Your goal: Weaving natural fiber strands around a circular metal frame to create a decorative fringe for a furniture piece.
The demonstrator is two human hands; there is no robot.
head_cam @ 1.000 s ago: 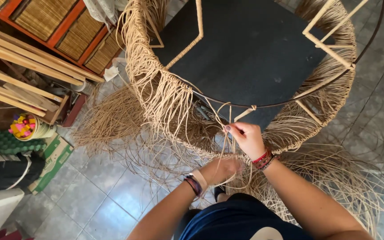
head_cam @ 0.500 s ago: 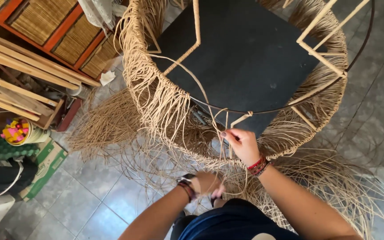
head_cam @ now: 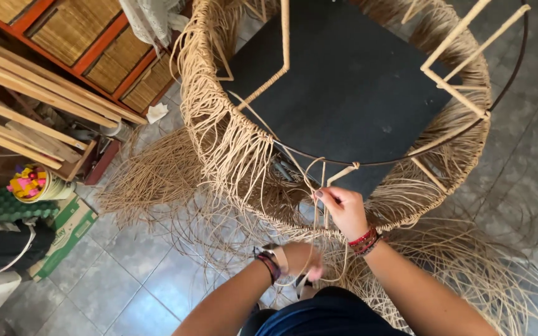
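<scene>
A large round wicker frame (head_cam: 231,143) with a dark panel (head_cam: 350,81) inside it stands on the tiled floor (head_cam: 126,280), filling the upper centre of the view. Loose cane strands (head_cam: 151,180) lie spread around its base. Wooden slats (head_cam: 26,106) lean at far left. The right hand (head_cam: 344,211) is at the frame's near rim, fingers pinched closed on a cane strand (head_cam: 322,180) just below the metal hoop (head_cam: 368,163). The left hand (head_cam: 300,261) is lower, near the body, closed around trailing strands; its exact grip cannot be told. A small bucket (head_cam: 32,183) sits at left.
</scene>
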